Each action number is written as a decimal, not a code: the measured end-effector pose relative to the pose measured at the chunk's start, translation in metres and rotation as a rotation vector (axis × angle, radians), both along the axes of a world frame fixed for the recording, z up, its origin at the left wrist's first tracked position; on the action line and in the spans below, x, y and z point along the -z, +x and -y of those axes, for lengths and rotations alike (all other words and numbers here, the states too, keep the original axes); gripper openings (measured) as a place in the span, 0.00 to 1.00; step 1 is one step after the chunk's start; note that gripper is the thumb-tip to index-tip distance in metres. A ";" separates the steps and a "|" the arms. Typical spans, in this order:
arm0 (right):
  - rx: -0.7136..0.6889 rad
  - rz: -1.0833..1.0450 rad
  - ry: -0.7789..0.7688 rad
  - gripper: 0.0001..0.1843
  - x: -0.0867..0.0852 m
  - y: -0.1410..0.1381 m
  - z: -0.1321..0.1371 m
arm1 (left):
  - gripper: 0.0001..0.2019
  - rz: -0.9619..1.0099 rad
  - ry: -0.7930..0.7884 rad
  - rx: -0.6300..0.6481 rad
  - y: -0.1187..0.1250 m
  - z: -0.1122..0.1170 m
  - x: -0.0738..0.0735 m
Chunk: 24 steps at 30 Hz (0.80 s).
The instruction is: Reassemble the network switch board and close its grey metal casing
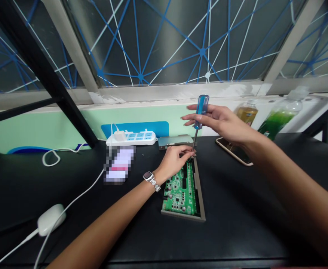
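Observation:
A screwdriver (202,108) with a clear and blue handle stands nearly upright, its shaft slanting down to the far right corner of a green circuit board (180,190). My right hand (220,119) grips the handle between the thumb and fingers. My left hand (177,157) reaches over the far end of the board, with its fingertips pinched at the lower end of the shaft. Those fingertips hide the screwdriver's tip, so whether a screw is there I cannot tell. The board lies in a shallow grey metal casing (199,190) on the black table.
Behind the board lies a grey metal cover (176,141), near a white power strip (135,137). A phone (238,152) and two bottles, one with green liquid (278,116), stand right. At left are a blurred-out flat item (120,164), a white adapter (51,219) and its cable.

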State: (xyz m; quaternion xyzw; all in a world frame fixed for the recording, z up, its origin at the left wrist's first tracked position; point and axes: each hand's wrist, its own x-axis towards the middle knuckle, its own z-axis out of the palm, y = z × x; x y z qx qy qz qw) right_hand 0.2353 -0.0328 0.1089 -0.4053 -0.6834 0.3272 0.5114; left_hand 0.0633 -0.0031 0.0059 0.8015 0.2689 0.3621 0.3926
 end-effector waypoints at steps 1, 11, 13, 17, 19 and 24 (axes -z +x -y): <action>-0.018 -0.005 -0.021 0.23 -0.001 0.001 0.001 | 0.09 -0.005 0.000 0.013 0.000 0.000 0.000; 0.053 -0.014 0.008 0.25 -0.003 -0.001 0.004 | 0.10 -0.010 -0.001 0.008 0.002 0.000 0.004; 0.053 0.002 -0.005 0.22 -0.005 0.001 0.005 | 0.10 -0.017 -0.011 0.025 0.001 0.001 0.001; 0.261 -0.016 0.095 0.20 -0.001 0.001 0.002 | 0.11 0.001 -0.036 0.058 0.000 0.002 0.000; 0.239 -0.024 0.097 0.22 -0.001 0.001 0.003 | 0.11 0.007 -0.034 0.063 0.000 0.002 0.001; 0.031 0.014 0.005 0.22 -0.009 0.004 0.011 | 0.11 0.002 -0.045 0.068 0.000 0.002 0.002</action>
